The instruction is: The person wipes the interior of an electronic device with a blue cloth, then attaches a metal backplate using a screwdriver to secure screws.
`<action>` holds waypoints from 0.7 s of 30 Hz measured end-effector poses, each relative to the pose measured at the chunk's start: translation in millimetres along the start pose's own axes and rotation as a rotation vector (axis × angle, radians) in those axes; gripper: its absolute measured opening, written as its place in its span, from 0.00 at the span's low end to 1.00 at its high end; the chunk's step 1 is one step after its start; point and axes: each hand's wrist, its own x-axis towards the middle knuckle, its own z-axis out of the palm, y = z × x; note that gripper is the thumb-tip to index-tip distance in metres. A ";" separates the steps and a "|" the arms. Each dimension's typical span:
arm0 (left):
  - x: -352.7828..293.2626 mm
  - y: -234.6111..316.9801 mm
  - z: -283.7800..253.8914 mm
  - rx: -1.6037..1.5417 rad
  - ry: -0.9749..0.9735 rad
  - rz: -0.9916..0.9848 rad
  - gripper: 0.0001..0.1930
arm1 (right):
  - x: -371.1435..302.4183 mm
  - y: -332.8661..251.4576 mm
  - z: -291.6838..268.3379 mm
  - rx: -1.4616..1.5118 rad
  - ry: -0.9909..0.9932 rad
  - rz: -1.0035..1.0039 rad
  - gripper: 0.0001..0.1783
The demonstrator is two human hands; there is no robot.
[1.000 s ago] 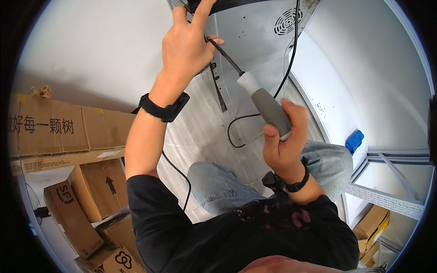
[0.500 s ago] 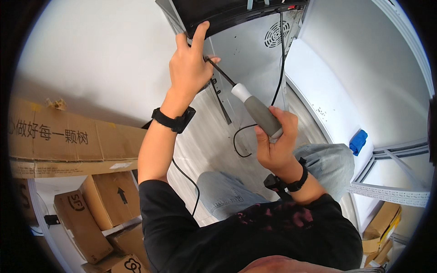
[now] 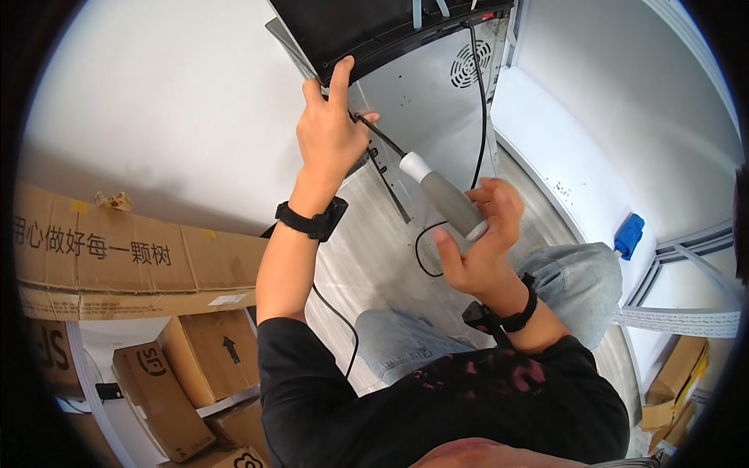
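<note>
My left hand (image 3: 331,125) is spread at the corner of a black panel (image 3: 390,35) on a grey metal machine casing (image 3: 421,93). Its index finger lies stretched on the panel, and its thumb sticks out past the screwdriver's shaft. The screwdriver (image 3: 449,199) has a grey and white handle and slants up to that hand; its tip is hidden there. Around the handle's butt end, my right hand (image 3: 488,242) is loosely open. Its thumb is off the handle, while the curled fingertips are close to it or touching.
A black cable (image 3: 480,117) hangs from the machine and loops to the floor (image 3: 335,257). Cardboard boxes (image 3: 133,257) fill the left side. On the right are a white ledge (image 3: 546,148), a blue cloth-like bundle (image 3: 629,234) and a metal rack (image 3: 679,320).
My right thumb has come away from the screwdriver's handle and the fingers have loosened. My left hand keeps its place at the panel corner. The whole view has shifted slightly.
</note>
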 end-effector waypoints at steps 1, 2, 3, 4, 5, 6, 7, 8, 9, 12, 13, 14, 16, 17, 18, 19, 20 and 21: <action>-0.4 -0.3 0.0 0.001 -0.006 -0.009 0.45 | -7.8 1.6 -2.8 -0.036 -0.073 0.027 0.33; -1.0 -0.7 0.2 0.002 -0.011 -0.019 0.45 | -12.7 2.4 -5.3 -0.073 -0.146 0.053 0.34; -1.1 -1.5 0.5 0.004 -0.016 -0.029 0.45 | -12.2 2.0 -7.1 -0.068 -0.176 0.144 0.34; -0.9 -1.4 0.7 0.006 -0.013 -0.023 0.45 | -10.5 0.6 -9.1 -0.062 -0.207 0.235 0.34; -0.7 -0.9 1.1 0.008 -0.011 -0.018 0.45 | -9.1 -0.3 -9.8 -0.057 -0.237 0.326 0.35; -0.7 -0.7 0.9 0.012 -0.011 -0.011 0.45 | -6.6 0.4 -6.4 -0.022 -0.130 0.196 0.35; -0.7 -0.9 0.8 0.009 -0.010 -0.011 0.45 | -2.1 2.4 -0.5 0.013 -0.024 0.067 0.34; -0.6 -0.9 1.0 0.006 -0.011 -0.010 0.45 | -2.6 2.8 0.8 0.011 -0.002 0.013 0.34; 0.1 -0.5 0.9 0.000 -0.009 -0.010 0.45 | -2.3 3.0 2.0 0.007 0.018 -0.042 0.34; -1.5 -2.8 1.1 0.001 -0.019 -0.036 0.45 | -5.3 -0.1 -4.0 -0.095 -0.144 0.060 0.32; -1.5 -2.6 0.5 0.006 -0.016 -0.034 0.45 | 1.0 -4.4 -7.8 -0.120 -0.177 0.122 0.31; -1.3 -2.0 -0.3 0.012 -0.013 -0.032 0.45 | 4.6 -6.5 -9.2 -0.145 -0.211 0.183 0.30; 0.4 1.4 1.6 0.007 -0.007 -0.026 0.45 | 4.6 2.8 3.4 -0.002 0.045 0.026 0.26; 0.8 2.1 2.7 0.004 -0.005 -0.025 0.45 | 3.6 3.2 2.9 0.002 0.054 0.009 0.25; 0.9 1.5 2.7 0.003 -0.001 -0.028 0.45 | 2.4 3.5 4.2 0.010 0.059 -0.009 0.25; 0.6 1.3 2.0 0.005 -0.008 -0.035 0.45 | -1.7 -1.0 -2.1 -0.048 -0.055 0.037 0.25; -0.3 1.1 0.7 0.008 -0.015 -0.043 0.45 | -3.1 -3.5 -7.0 -0.107 -0.168 0.083 0.25; -1.1 0.9 0.2 0.011 -0.022 -0.053 0.45 | -1.5 -3.6 -10.0 -0.114 -0.212 0.172 0.25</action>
